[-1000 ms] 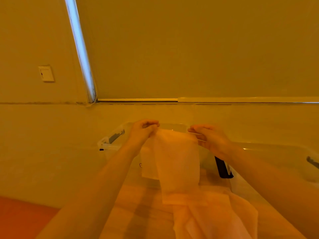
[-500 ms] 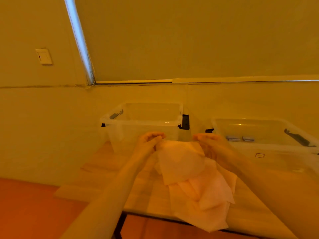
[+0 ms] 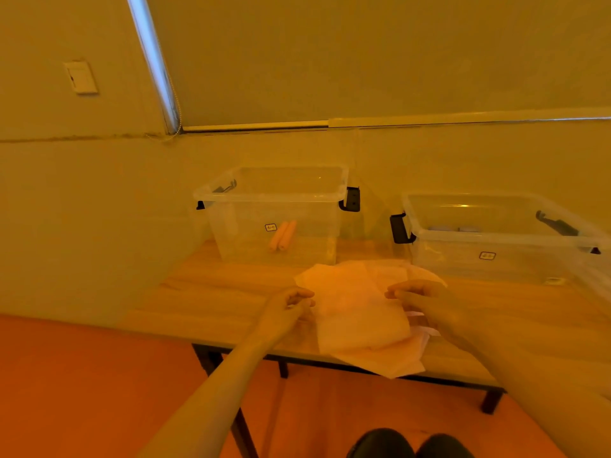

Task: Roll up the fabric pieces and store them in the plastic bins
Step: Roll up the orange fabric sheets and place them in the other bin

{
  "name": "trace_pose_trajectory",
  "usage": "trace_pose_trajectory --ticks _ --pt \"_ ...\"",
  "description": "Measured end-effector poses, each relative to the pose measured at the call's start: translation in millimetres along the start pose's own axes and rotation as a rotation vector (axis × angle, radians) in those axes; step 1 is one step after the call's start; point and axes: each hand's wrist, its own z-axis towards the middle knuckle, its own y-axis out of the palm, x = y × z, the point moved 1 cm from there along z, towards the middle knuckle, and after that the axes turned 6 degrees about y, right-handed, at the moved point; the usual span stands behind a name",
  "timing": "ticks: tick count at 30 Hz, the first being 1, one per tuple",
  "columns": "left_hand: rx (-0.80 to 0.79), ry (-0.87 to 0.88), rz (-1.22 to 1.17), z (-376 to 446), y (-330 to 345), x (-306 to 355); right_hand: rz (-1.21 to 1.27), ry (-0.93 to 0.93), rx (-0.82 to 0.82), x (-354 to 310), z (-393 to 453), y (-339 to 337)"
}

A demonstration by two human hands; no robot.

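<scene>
I am pinching the top fabric piece (image 3: pixel 357 305) at centre frame with my left hand (image 3: pixel 291 304) and right hand (image 3: pixel 420 297), spreading it flat for rolling.

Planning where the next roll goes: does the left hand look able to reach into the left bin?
Probably yes: the left bin has no lid, and nothing stands between it and the left hand.
</scene>
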Motion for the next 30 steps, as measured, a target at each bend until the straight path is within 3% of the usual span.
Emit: trace_pose_trajectory --ticks 7,14,19,23,30 --pt "0.116 -0.078 0.083 28 -23 -6 -0.422 -0.043 0.141 -18 25 -8" --pt "0.159 -0.168 0.094 68 -22 -20 -0.033 0.021 0.089 -30 69 12" --pt "0.145 -0.275 0.173 89 -18 -37 -0.065 0.114 0.044 -27 96 26" --pt "0.097 -0.305 0.046 90 -11 -50 -0.119 0.143 0.036 -24 99 30" --pt "0.118 -0.32 -0.159 87 -4 -47 0.013 0.089 0.093 -7 109 35"
